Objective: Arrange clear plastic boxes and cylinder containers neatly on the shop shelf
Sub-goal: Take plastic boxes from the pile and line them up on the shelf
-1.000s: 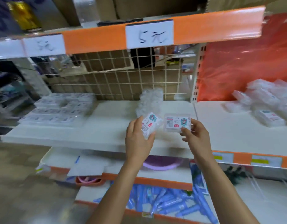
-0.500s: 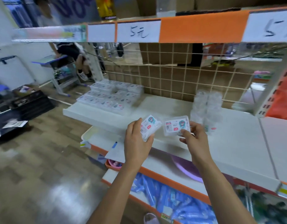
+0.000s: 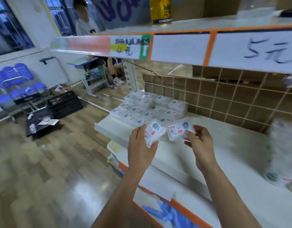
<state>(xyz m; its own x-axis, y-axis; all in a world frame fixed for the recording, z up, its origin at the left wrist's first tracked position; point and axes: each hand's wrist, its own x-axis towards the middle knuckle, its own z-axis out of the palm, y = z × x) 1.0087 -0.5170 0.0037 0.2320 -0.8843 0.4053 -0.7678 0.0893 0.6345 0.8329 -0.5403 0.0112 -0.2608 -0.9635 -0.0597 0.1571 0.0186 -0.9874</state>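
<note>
My left hand (image 3: 140, 145) grips a small clear plastic box (image 3: 153, 131) with a white label, tilted. Beside it my right hand (image 3: 200, 143) pinches a second clear labelled box (image 3: 179, 130) by its lower right corner. Both boxes hang above the front of the white shelf (image 3: 216, 155). Just beyond them, at the shelf's left end, lies a stack of several clear boxes (image 3: 148, 108) in rows. Blurred clear cylinder containers (image 3: 283, 152) stand at the far right of the shelf.
An upper shelf edge with orange strip and price labels (image 3: 179, 46) overhangs. A wire grid (image 3: 224, 97) backs the shelf. Blue items (image 3: 168, 213) fill the lower shelf. A black crate (image 3: 64, 102), blue chairs (image 3: 13, 83) and a seated person (image 3: 86, 22) are on the left.
My view has swung left along the shelf, bringing the box stack close to my hands. Both hands still hold their boxes, now a little farther apart.
</note>
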